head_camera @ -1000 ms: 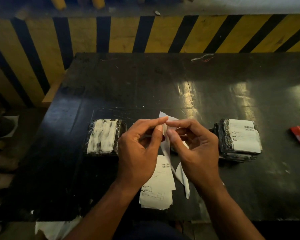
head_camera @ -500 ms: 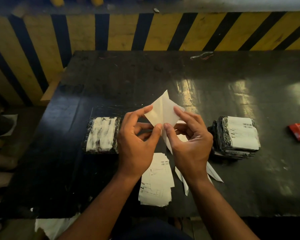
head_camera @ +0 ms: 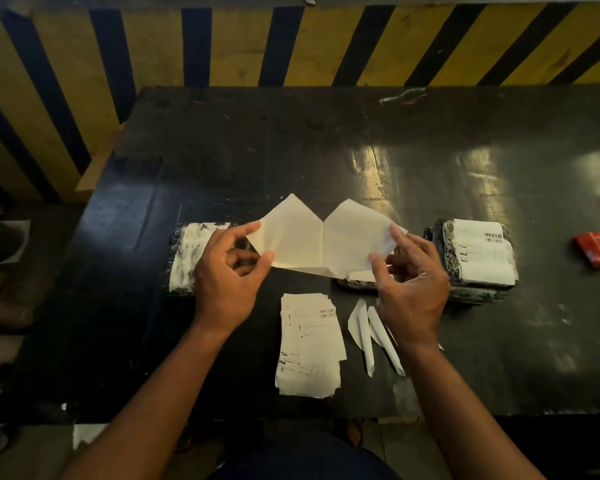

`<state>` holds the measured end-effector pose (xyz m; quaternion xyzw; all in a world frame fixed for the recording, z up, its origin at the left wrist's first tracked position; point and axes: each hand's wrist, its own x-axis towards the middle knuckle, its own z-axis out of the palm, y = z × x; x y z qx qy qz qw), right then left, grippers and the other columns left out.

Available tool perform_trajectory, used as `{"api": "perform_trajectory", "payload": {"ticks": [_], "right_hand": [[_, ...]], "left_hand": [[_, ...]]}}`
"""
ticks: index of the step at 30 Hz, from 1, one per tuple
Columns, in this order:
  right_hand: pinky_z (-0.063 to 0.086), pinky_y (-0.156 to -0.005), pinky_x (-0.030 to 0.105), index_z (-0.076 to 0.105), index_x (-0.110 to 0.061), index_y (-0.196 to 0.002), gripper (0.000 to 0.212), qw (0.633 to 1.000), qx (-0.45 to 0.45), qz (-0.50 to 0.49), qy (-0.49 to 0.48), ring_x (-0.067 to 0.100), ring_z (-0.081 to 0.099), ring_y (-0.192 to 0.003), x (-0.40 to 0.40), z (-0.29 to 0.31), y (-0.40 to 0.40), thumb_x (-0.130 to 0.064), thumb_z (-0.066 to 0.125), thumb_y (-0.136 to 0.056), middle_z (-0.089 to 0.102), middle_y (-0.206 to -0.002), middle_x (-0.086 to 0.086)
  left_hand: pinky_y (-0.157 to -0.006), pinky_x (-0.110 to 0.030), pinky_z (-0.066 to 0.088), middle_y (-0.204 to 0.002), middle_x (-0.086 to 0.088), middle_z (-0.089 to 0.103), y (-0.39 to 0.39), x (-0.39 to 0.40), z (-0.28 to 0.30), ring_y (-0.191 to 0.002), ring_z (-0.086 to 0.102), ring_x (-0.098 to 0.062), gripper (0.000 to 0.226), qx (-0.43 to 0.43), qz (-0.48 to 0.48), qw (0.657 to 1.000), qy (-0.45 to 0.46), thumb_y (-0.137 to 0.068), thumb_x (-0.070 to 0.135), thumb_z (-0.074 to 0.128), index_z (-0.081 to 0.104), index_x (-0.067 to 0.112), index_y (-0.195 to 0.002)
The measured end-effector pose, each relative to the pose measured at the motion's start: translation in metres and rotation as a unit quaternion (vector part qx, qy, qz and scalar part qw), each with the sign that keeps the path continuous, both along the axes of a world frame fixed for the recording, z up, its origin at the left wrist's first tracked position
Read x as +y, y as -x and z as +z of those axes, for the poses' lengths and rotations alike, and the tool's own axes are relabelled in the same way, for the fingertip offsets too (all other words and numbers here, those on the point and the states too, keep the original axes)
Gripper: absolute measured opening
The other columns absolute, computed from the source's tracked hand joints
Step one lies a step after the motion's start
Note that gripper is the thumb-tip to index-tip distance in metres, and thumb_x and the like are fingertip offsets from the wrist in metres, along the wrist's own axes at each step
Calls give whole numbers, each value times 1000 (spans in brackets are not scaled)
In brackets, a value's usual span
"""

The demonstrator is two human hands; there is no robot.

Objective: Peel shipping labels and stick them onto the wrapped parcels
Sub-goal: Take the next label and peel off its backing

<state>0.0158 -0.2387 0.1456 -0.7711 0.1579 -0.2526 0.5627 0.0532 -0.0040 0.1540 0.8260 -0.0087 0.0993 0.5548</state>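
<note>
Both hands are raised above the dark tabletop [head_camera: 326, 161], each holding one half of a shipping label [head_camera: 326, 244] that is spread apart into two pale leaves joined along a central seam. The left hand [head_camera: 227, 282] has its grip closed on the left leaf, thumb and forefinger pinching the lower left edge, the remaining fingers curled beneath. The right hand [head_camera: 413, 289] has its grip closed on the right leaf, thumb on the lower edge and forefinger at the upper right corner. Which leaf is sticker and which is backing cannot be told.

Behind the left hand lies a wrapped parcel [head_camera: 187, 258] in dark film, its top face white and smeared, partly hidden by the hand. To the right of the right hand stands a second wrapped parcel [head_camera: 478, 254] with a printed label already on its top face. A further dark parcel edge [head_camera: 354, 284] shows under the held label, mostly hidden.

On the tabletop between the forearms rests a stack of printed labels [head_camera: 309, 344], barcodes uppermost. Just beside it to the right lie two narrow curled paper strips [head_camera: 364, 334]. A small red packet [head_camera: 594, 249] lies near the right edge of the tabletop, well apart from the parcels. A scrap of wire [head_camera: 400, 96] sits at the far edge. Behind the tabletop stands a yellow and black striped barrier [head_camera: 239, 46].
</note>
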Motion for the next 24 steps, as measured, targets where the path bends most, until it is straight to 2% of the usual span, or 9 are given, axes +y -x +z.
{"api": "perform_trajectory", "payload": {"ticks": [3, 5, 8, 12, 13, 15, 17, 21, 24], "right_hand": [[51, -77, 4, 66, -11, -136, 51, 1000, 6, -25, 17, -18, 62, -94, -12, -10, 1, -5, 80, -87, 59, -130, -1], [50, -77, 2, 66, -13, -135, 50, 998, 10, -47, 37, -20, 60, -95, -22, -20, 2, -7, 80, -88, 58, -129, -3], [52, -82, 5, 65, -19, -137, 51, 995, 28, -79, 60, -5, 64, -102, -42, -34, 4, -12, 79, -88, 58, -132, -5], [44, -80, -4, 63, -11, -137, 50, 983, 73, -68, 156, 7, 59, -103, -65, -57, 14, -8, 77, -90, 58, -133, 4], [45, -80, -3, 63, -10, -138, 50, 978, 92, -53, 179, 8, 58, -103, -68, -65, 17, -7, 76, -90, 58, -133, 5], [53, -85, 11, 61, -11, -140, 52, 968, 129, -12, 216, 13, 61, -102, -71, -86, 26, -7, 75, -90, 57, -134, 6], [59, -82, 23, 62, -12, -140, 51, 956, 155, 27, 247, 16, 64, -98, -73, -108, 34, -5, 73, -91, 58, -133, 4], [57, -82, 29, 62, -16, -141, 51, 933, 218, 79, 275, 17, 65, -96, -78, -145, 42, -4, 69, -91, 58, -136, 0], [57, -92, 37, 62, -16, -141, 52, 908, 282, 120, 284, 26, 67, -109, -78, -164, 42, -7, 70, -91, 56, -141, 2]], "left_hand": [[-75, -9, 56, -132, 3, 59, -3, 6, -11, -93, 68, 8, 47, 5, 14, 1000, -15, -88, 12, 80, 65, 18, -132], [-74, -10, 57, -133, 2, 59, -4, 9, -17, -92, 69, 2, 48, 11, 25, 999, -23, -88, 11, 80, 65, 19, -133], [-74, -10, 58, -135, 0, 58, -4, 12, -24, -96, 69, -4, 49, 21, 36, 999, -33, -88, 10, 80, 64, 18, -134], [-76, -11, 58, -128, 5, 58, 2, 7, -37, -93, 71, -2, 49, 45, 9, 998, -36, -88, 7, 79, 65, 21, -133], [-76, -12, 58, -126, 6, 58, 5, 4, -41, -94, 70, 2, 50, 53, -3, 998, -36, -88, 6, 79, 64, 22, -133], [-77, -13, 59, -125, 6, 59, 11, -3, -49, -94, 69, 6, 51, 65, -28, 997, -36, -88, 4, 78, 64, 23, -134], [-80, -18, 61, -124, 5, 61, 16, -11, -57, -96, 71, 0, 55, 77, -49, 995, -34, -88, 3, 78, 64, 24, -136], [-82, -25, 63, -122, 3, 62, 22, -24, -68, -95, 73, -11, 60, 106, -70, 991, -33, -88, 4, 78, 62, 28, -140], [-81, -25, 63, -121, 3, 61, 23, -33, -72, -93, 74, -13, 60, 115, -80, 990, -24, -89, 5, 78, 61, 30, -140]]}}
